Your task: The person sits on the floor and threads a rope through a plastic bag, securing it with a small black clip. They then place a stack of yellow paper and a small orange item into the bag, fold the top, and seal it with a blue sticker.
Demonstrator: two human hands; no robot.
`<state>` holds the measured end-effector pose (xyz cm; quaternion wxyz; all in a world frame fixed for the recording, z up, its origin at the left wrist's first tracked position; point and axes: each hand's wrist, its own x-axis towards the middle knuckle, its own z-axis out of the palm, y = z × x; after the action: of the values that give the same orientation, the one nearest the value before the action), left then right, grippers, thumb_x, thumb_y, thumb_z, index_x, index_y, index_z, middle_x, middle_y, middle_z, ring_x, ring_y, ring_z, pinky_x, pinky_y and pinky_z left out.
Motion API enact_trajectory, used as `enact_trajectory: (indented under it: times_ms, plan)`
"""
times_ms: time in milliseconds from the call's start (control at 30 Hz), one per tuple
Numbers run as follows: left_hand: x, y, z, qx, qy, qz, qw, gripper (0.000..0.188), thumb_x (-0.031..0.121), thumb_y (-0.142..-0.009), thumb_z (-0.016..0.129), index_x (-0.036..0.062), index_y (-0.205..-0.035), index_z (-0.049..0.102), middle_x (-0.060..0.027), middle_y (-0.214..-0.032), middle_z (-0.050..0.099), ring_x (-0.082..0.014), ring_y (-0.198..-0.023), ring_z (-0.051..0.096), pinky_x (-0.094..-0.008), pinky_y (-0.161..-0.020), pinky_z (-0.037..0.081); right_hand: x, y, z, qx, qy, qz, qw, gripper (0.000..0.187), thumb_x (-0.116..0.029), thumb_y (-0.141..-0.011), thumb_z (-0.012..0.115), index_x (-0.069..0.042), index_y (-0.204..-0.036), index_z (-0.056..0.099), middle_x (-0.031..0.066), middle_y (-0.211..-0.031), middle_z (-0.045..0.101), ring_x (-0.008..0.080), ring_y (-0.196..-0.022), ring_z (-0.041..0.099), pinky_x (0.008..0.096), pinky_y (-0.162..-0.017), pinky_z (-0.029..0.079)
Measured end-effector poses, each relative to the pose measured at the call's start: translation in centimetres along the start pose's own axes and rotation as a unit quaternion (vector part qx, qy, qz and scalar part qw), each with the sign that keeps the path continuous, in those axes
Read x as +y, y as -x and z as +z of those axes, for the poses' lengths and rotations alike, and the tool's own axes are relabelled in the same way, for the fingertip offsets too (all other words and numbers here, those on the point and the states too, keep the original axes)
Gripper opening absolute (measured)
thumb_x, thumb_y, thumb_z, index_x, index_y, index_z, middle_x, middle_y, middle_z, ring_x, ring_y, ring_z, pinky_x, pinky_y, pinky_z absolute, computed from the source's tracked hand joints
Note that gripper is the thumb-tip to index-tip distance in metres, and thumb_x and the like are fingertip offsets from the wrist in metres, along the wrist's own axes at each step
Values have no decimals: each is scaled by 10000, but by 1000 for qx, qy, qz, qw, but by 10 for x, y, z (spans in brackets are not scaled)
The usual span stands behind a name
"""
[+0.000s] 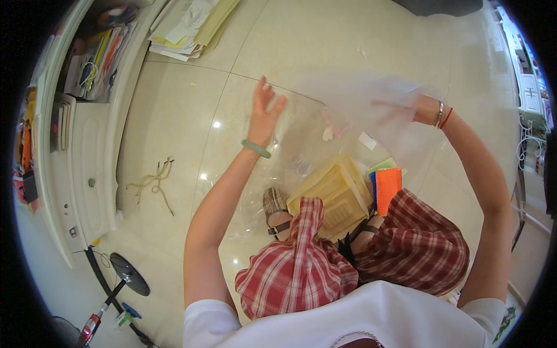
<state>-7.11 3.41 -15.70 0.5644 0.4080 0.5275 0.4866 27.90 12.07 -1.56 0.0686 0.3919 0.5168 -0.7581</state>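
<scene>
My left hand (267, 113) is raised over the floor with its fingers apart and nothing in it. A green bangle circles that wrist. My right hand (401, 111) grips a thin translucent plastic bag (362, 107), which billows out toward the left. Its fingers show only dimly through the plastic. Below, between my feet, a yellow plastic bin (336, 194) stands tilted. Orange, blue and green flat pieces (389, 187) are beside its right side. Pinkish and white paper scraps (333, 124) lie on the floor beyond the bin.
A stack of papers and folders (188, 29) lies at the far left, next to a white cabinet (87, 168) with books. A tangled beige cord (155, 184) is on the tiles. Crumpled clear plastic (255, 200) spreads near my left shoe (274, 204). A black round-based stand (129, 274) is lower left.
</scene>
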Motion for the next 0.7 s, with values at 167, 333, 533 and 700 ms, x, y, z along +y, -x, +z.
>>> enact_trajectory:
  times_ms: [167,333,533,700]
  plan:
    - [-10,-26,40,-81,90,-90,989,808,494,-980,488,191,-1563,19,-173,-1584,196,-295,-1465,196,-457,-1146,242,-21,11,-1,-11,-213,-80,974,845,-724,-922,288,-203,-1553,80,191,-1516,337,493,-1119,580,532,-671,606]
    - [13,-75,50,-118,137,-28,983,836,650,-965,366,203,-1562,-12,-156,-1596,152,-279,-1473,169,-487,-1152,207,-54,16,18,-93,-392,-163,901,813,-714,-930,267,-249,-1553,32,232,-1494,347,534,-1071,584,504,-497,597]
    - [41,-104,61,-146,139,-85,976,842,649,-954,401,116,-1555,147,-165,-1577,234,-255,-1465,216,-402,-1158,211,-43,25,13,39,-425,-213,879,725,-577,-980,333,-184,-1549,116,196,-1491,379,425,-1155,579,485,-723,587]
    - [68,-58,67,-141,91,-126,978,952,747,-918,289,30,-1535,180,-151,-1559,279,-249,-1449,250,-362,-1154,242,-39,-1,46,182,-190,-158,952,651,-405,-1005,442,-60,-1521,245,139,-1515,375,288,-1286,504,426,-1041,440]
